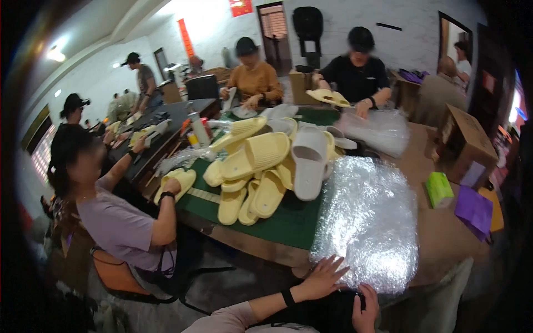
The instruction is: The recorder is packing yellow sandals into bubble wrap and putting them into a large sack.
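Observation:
A stack of clear, shiny plastic bags (pixel 366 222) lies flat on the table in front of me. My left hand (pixel 323 278) rests at its near left corner, fingers spread and touching the plastic. Beside the near edge is my right hand (pixel 365 309), thumb and fingers apart; a small dark thing shows between them, too unclear to name. Left of the bags, pale yellow slippers (pixel 255 155) are heaped on a green mat (pixel 294 226). One grey slipper (pixel 308 161) leans on the heap's right side.
At left, a seated co-worker (pixel 116 205) handles yellow slippers (pixel 175 186). Across the table, one person (pixel 252 77) works beside another (pixel 358 72) holding a yellow slipper (pixel 328 97). A cardboard box (pixel 466 144), green box (pixel 439 190) and purple packet (pixel 473 212) stand at right.

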A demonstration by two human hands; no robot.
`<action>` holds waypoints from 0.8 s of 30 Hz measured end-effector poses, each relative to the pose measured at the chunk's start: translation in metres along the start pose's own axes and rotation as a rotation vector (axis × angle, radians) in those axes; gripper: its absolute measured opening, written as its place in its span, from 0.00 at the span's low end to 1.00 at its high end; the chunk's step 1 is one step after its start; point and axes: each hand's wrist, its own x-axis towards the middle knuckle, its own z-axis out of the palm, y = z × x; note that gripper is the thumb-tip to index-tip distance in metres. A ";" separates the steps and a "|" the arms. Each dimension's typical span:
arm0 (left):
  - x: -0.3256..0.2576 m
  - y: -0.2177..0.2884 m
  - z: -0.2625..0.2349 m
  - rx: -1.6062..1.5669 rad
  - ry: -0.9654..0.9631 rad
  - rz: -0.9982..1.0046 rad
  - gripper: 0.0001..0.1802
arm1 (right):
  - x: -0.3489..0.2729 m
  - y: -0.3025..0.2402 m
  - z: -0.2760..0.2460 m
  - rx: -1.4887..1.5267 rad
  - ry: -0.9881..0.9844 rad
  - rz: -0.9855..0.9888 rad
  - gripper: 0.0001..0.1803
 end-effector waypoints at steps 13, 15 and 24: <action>0.013 -0.070 -0.166 -0.249 0.659 -0.352 0.27 | 0.054 0.049 0.079 -0.678 -0.262 -0.053 0.32; 0.018 -0.102 -0.179 -0.165 0.777 -0.444 0.31 | 0.057 0.047 0.081 -0.703 -0.266 -0.035 0.32; 0.067 -0.203 -0.209 -0.541 1.019 -0.621 0.36 | 0.059 0.050 0.082 -0.732 -0.200 -0.070 0.31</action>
